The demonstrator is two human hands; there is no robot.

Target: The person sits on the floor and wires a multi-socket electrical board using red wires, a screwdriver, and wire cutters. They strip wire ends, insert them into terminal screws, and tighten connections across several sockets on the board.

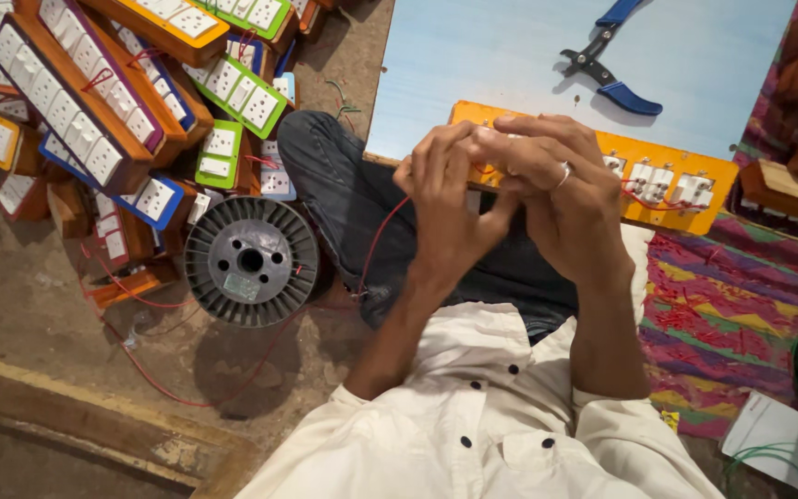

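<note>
Wiring appears to be under way: a red wire [382,231] is pinched by the closed fingers of both the left hand [450,199] and right hand [556,189] above the orange switchboard [667,166] on the counter [510,65], where steady tension seems needed next.

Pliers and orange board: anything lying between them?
Nothing. Head view shows only bare pale-blue panel between the pliers and the orange board, apart from the hands over the board's left end.
</note>
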